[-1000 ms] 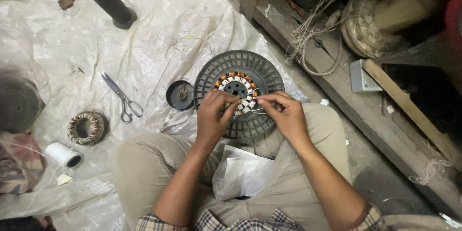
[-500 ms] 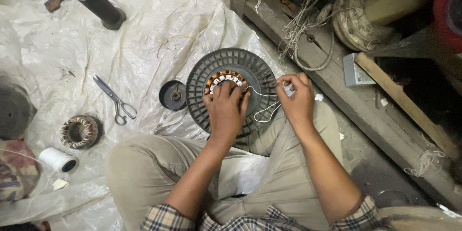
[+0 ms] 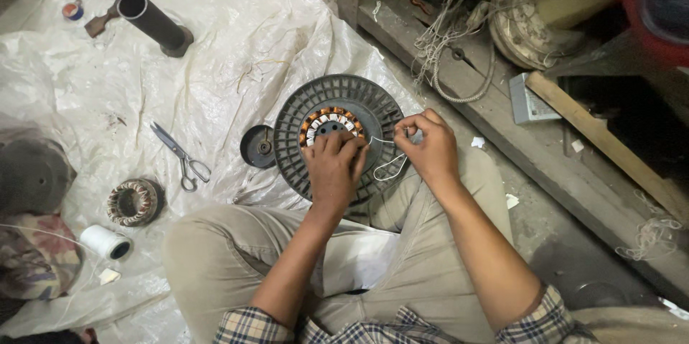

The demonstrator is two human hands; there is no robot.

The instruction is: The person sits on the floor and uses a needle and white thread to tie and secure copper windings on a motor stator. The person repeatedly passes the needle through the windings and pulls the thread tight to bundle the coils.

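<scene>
Pressing left hand (image 3: 332, 166) flat on wound stator (image 3: 336, 136) | right hand (image 3: 429, 149) at 3 o'clock pinched white thread (image 3: 387, 165) | scissors (image 3: 181, 156) at 9.

A cramped floor-level motor repair workshop: a wound stator (image 3: 133, 202), scissors (image 3: 179, 155) and thread spool (image 3: 106, 241) lie on plastic sheeting (image 3: 237, 43) beside cluttered wooden shelving (image 3: 574, 165).

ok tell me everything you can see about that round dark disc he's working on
The ribbed disc is round, dark grey and plastic-looking, with a copper-and-white wound ring at its centre. It lies flat against the person's knees on the white sheet. The left hand presses on it; the right hand pinches a white thread at its edge.
</scene>
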